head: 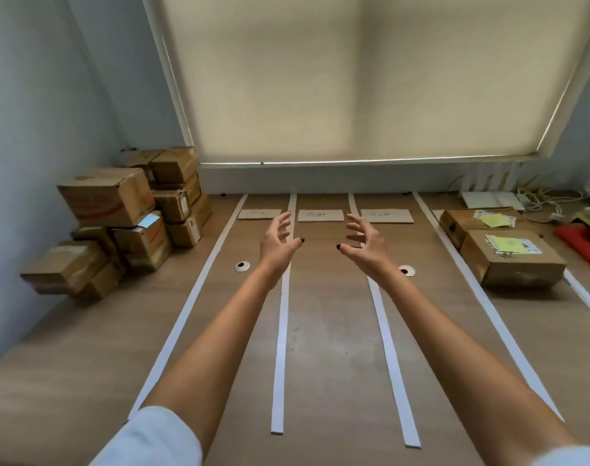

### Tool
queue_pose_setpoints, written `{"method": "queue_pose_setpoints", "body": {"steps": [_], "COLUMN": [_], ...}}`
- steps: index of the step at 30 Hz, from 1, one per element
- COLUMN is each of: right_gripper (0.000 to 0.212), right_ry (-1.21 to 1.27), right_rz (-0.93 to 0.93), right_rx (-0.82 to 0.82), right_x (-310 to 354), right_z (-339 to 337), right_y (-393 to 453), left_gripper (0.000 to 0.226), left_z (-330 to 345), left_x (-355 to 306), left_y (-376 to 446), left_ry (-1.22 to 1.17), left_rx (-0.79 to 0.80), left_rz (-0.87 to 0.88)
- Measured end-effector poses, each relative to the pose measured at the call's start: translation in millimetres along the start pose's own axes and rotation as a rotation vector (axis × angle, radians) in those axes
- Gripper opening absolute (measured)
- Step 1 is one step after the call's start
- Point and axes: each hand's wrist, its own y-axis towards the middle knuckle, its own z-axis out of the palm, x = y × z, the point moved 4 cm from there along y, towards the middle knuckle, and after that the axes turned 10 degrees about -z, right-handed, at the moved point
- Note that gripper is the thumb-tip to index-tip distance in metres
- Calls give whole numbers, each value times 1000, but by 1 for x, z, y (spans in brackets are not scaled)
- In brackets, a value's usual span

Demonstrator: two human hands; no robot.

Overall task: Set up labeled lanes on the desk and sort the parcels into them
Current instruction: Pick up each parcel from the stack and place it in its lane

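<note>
the left hand point(278, 242) and right hand point(364, 243) are held open and empty above the desk point(330, 331). stacked parcels point(118, 223) lie far left of the left hand, two parcels point(502, 250) right of the right hand, and lane labels point(320, 215) just beyond the fingertips.

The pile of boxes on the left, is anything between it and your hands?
Nothing visible blocks the way. The left hand and right hand are open and empty above the middle lane, and only bare desk and one white strip lie before the pile of boxes.
</note>
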Motion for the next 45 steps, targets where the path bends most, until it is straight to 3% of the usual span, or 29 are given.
{"method": "queue_pose_setpoints", "body": {"steps": [10,17,34,45], "right_gripper": [64,61,61,61], "right_ry": [-58,86,117,158], "right_rz": [4,85,102,211], "right_rx": [10,27,249,306], "right_x": [44,72,105,118], "right_z": [145,277,460,640], "right_y": [11,15,74,146], "left_gripper": [57,57,55,54], "left_z": [-133,-260,-410,-564], "left_x": [63,119,189,261], "left_y": [33,48,108,212], "left_ry": [1,40,33,15], "left_rx": [56,64,-76,-124], "left_rz": [9,-69,-166,-237]}}
